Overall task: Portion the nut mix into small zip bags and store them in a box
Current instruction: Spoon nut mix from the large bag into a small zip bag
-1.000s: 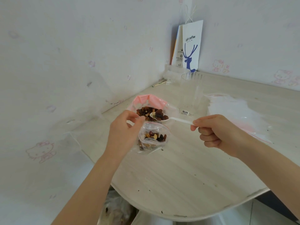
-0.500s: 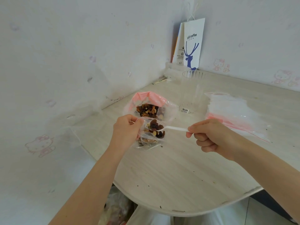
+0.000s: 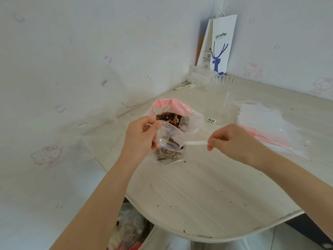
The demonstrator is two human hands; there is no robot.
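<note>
Spoon [image 3: 195,142], thin white plastic, pinched in right hand [image 3: 232,141], crinkly clear zip bag [image 3: 171,135] gripped by left hand [image 3: 142,136]

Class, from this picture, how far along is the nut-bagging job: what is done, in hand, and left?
Done: the small zip bag holds some nuts. In hand: the left hand holds it open while the right hand dips the spoon inside. Left: sealing it, filling the empty bags, boxing them; the clear container looks empty.

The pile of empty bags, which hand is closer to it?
Right. The right hand sits just beside the pile; the left hand is beyond the small bag.
</note>
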